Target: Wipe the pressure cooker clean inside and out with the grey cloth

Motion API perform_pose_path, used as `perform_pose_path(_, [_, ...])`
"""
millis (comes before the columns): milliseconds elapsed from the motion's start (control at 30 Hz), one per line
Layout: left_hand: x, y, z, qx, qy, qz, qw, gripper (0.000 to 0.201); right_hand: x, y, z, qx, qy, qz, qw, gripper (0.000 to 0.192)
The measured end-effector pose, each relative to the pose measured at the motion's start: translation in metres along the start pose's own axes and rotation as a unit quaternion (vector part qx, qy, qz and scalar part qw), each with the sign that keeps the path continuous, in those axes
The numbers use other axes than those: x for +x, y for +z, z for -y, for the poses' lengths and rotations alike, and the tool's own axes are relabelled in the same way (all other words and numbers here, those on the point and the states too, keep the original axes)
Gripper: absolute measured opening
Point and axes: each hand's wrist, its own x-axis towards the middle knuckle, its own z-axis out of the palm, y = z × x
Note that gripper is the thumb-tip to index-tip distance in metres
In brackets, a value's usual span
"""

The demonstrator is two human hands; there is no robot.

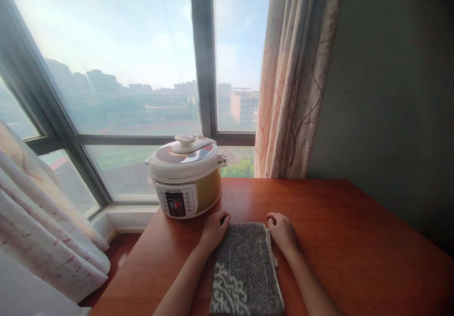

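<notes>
A folded grey cloth, perhaps a towel (248, 259), lies flat on the table with a cream scroll pattern at its near left corner and pale edging on the right. My left hand (214, 229) rests by its far left corner, fingers loosely curled with a dark hollow inside and nothing visible in them. On the opposite side, my right hand (282, 232) sits just off the far right corner, its fingers curled in too and holding nothing I can see. Beyond my left hand stands a white and gold electric pressure cooker (184, 176), lid on, control panel facing me.
The reddish-brown wooden table (336, 240) stretches far to the right. Behind it are large windows with a dark frame (205, 70), a patterned curtain (294, 79) on the right and another curtain (46, 231) on the left. A dark wall (383, 93) borders the right side.
</notes>
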Motion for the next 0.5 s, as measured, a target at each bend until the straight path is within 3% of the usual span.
perform_pose_path(333, [-0.005,-0.002,-0.007,-0.027,0.014,-0.030,0.999,0.022,-0.011,-0.002,0.004,0.053,-0.035,0.005,0.998,0.032])
perform_pose_path(433, [-0.008,-0.017,-0.023,-0.056,0.044,-0.072,0.995,0.020,-0.013,-0.003,0.009,0.074,-0.042,-0.001,0.996,0.034])
perform_pose_path(500, [-0.010,-0.039,-0.040,-0.084,0.071,-0.085,0.990,0.019,-0.011,-0.004,0.015,0.090,-0.048,-0.014,0.995,0.033])
